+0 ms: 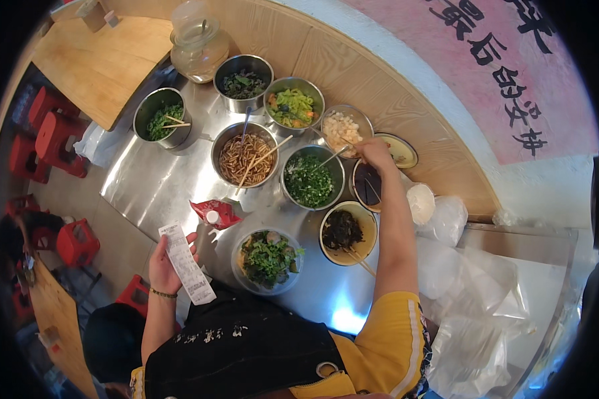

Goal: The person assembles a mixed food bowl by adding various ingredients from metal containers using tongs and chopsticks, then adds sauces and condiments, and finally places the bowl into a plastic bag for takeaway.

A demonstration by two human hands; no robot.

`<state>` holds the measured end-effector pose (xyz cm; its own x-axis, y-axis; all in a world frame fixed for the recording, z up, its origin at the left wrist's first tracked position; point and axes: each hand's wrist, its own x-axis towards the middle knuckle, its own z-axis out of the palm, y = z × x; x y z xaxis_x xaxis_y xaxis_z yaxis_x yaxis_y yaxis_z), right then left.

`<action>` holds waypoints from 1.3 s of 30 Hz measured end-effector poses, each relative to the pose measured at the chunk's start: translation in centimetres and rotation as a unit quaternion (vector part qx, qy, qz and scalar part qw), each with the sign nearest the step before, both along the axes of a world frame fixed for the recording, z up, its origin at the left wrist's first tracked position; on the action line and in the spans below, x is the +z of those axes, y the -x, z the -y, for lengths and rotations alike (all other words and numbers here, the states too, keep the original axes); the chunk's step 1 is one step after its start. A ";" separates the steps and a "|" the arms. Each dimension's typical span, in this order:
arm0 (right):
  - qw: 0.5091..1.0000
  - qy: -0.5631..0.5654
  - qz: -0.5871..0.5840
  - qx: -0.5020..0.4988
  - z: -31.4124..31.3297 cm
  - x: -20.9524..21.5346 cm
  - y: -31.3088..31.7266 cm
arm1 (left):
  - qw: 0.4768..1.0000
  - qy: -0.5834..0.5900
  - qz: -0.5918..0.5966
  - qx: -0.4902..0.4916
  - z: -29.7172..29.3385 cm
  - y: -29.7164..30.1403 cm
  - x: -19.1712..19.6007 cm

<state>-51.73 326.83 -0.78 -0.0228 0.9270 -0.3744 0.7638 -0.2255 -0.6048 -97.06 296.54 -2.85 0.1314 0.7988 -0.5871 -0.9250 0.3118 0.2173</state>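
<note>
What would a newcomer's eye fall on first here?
Likely the cluster of steel pots on the metal counter, upper middle. Lower left, the left hand holds a white slip near a red pouch. Right of centre, the right hand is beside a bowl of pale pieces.

- Pink wall sign (512,100): large, black, brush-style Chinese characters in slanting lines, some cut off at the top edge.
- Paper slip (188,265) in the left hand (163,266): lines of small dark print, too tiny to read.
- Black apron (246,362): short line of white characters, blurred.
</note>
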 end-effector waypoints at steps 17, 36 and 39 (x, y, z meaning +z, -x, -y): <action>0.941 0.092 -0.249 -0.211 2.8 2.5 0.3 | 0.999 -0.023 0.002 -0.047 0.7 -3.4 -0.5; 0.987 0.042 -0.143 0.055 22.8 8.5 4.7 | 0.994 -0.054 0.047 -0.086 0.3 -4.3 -1.6; 0.965 -0.113 0.060 0.230 26.3 6.9 7.2 | 0.994 -0.053 0.037 -0.093 -0.2 -4.4 -1.9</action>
